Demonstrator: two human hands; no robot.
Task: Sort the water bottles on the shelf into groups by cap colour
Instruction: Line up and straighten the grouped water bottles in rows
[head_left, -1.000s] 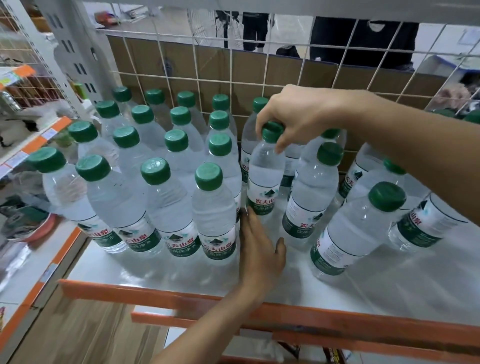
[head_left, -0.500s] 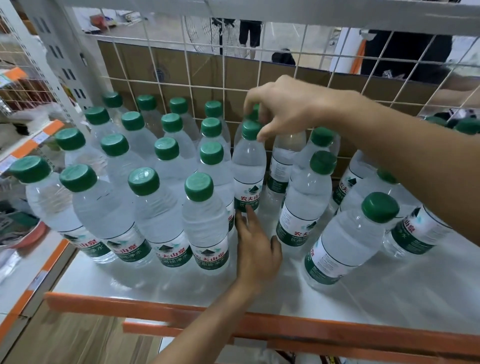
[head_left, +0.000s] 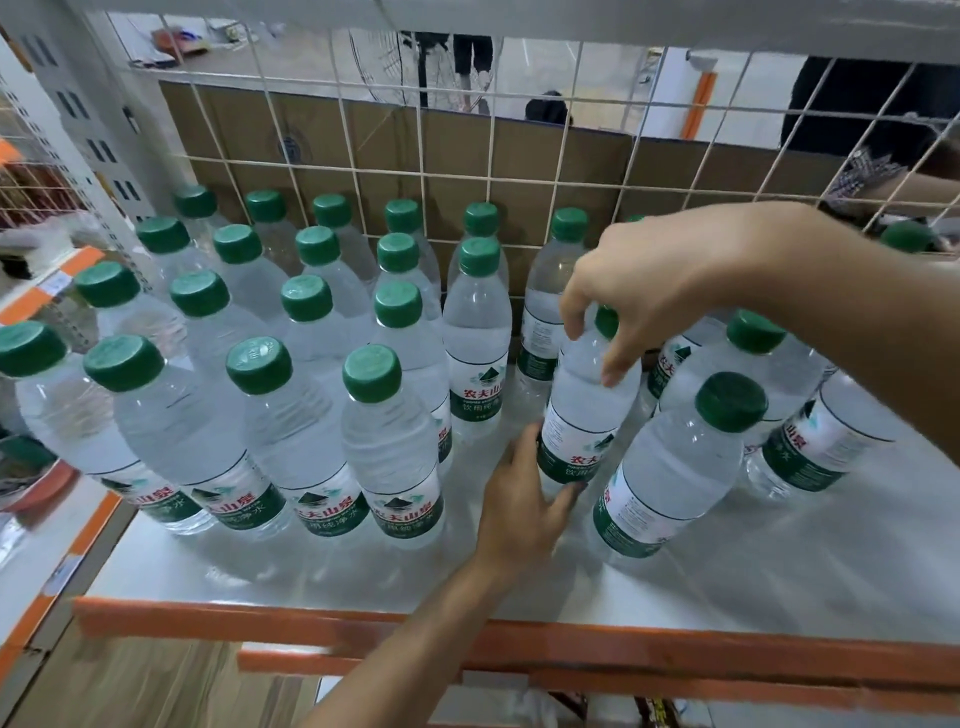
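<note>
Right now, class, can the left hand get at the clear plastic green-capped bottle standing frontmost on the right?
Probably yes: the left hand touches the gripped bottle, with only bare shelf between it and the frontmost bottle.

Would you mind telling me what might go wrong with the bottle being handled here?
The right hand grips the held bottle only near its top, so it might swing into the front bottle close beside it. The left hand merely touches its base, so a slip might go unchecked.
</note>
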